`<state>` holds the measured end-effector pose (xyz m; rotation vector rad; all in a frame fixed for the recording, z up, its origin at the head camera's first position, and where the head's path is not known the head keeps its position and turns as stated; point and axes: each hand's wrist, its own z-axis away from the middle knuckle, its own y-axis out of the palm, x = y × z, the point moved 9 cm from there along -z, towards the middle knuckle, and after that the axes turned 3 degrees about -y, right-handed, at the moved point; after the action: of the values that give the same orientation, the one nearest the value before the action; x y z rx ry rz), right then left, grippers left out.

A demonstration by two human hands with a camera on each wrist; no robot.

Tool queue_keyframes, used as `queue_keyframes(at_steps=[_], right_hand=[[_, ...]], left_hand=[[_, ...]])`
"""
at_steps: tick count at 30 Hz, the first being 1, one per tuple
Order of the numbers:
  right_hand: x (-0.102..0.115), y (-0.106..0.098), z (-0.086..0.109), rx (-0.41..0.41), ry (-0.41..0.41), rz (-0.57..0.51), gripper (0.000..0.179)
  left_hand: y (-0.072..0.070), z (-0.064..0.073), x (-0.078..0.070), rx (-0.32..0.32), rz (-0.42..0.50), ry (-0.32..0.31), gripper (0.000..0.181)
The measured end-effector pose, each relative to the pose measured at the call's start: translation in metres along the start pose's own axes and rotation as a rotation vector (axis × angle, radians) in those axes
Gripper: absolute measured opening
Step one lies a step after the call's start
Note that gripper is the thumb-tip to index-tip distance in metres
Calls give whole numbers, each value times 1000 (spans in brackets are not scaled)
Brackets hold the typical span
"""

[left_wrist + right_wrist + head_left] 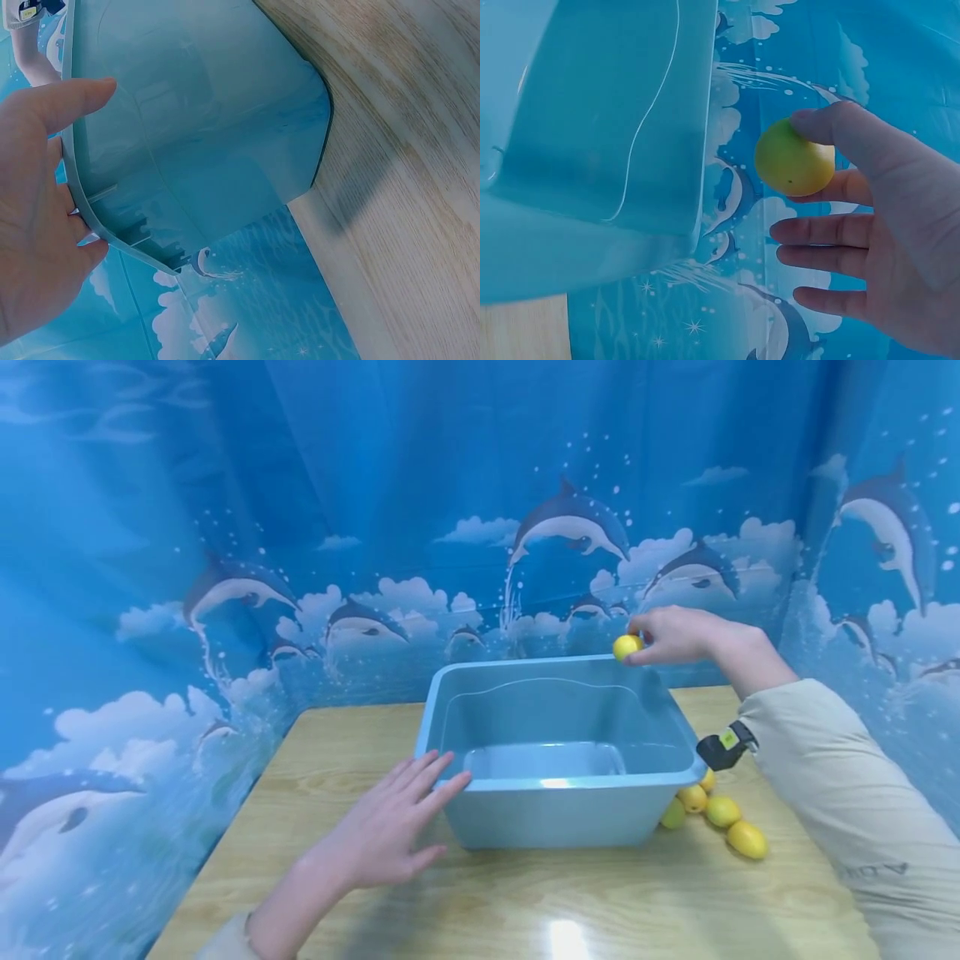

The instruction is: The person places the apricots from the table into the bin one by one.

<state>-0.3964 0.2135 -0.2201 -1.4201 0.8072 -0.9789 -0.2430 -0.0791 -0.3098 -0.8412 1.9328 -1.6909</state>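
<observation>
A light blue plastic tub [566,814] stands on the wooden table. My right hand [678,637] pinches a yellow-green lemon [795,157] between thumb and index finger. It is above the tub's far right corner, and the other three fingers are extended. At the near left corner of the tub, my left hand [386,822] lies with fingers straight over the rim [69,161], its thumb apart. Beside the tub's right wall sits a group of several lemons [723,811], partly hidden behind the tub.
The wooden table [345,760] extends around the tub, mostly to the left and in front. A blue curtain [420,527] printed with dolphins and clouds hangs close behind the table and along its sides. A dark wrist camera [723,746] is strapped to the right sleeve.
</observation>
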Motion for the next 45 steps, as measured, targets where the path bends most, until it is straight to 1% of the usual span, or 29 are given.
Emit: queue_keyframes(at_steps=[6,14,19,25,28,35,38,42,45], right_hand=[[-8,-3,2,-19,29,17,53],[-15,-2,10,-30,18,5,51],[-21,0,24,-43,6,0,49],[-32,-1,44,-107,-12,0,47],[-38,1,53,-124,-5,13,46],[-53,17,77,-152,15,33,44],[-57,26,86,-188,8,41,42],[-58,37,96,-265,-43,84,36],[-58,47,101,-305,-92,125,33]], left_hand=[[-2,-2,-1,-6,-7,0,87],[0,-2,0,-2,-9,-2,87],[1,-2,-1,-2,1,-1,87],[0,-2,0,-6,6,-3,87],[-1,-2,0,-4,8,-1,86],[-1,-1,0,-6,16,-2,86],[-1,-1,0,-8,13,-2,87],[-1,-1,1,-8,14,-2,87],[0,-1,1,-8,18,-3,87]])
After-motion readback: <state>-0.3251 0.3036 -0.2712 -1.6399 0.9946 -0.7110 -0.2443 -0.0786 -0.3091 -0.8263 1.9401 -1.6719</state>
